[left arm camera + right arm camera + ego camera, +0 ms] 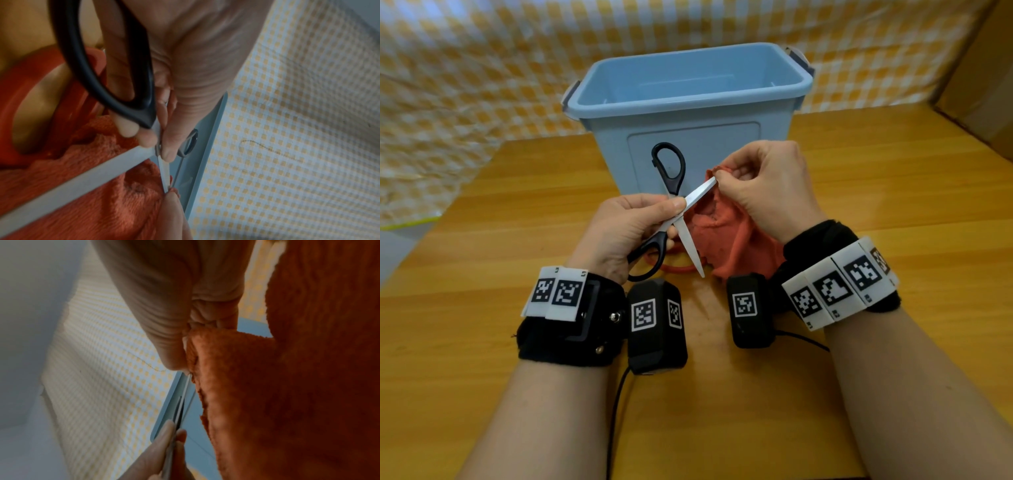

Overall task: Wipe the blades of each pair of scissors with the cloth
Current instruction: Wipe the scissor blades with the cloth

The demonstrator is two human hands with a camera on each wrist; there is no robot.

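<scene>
Black-handled scissors (blades splayed wide) held above the table, upper blade tip touching the rumpled orange cloth.

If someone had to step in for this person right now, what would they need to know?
Left hand: pinches the black-handled scissors near the pivot, blades spread wide open.
Right hand: pinches the orange cloth round the tip of the upper blade.
A second pair, with red handles, lies on the wooden table partly under the cloth. A blue bin stands behind.
Done: the wipe of the upper blade is at its tip.
Left: whether the lower blade has been wiped cannot be told; the red-handled pair lies untouched.
</scene>
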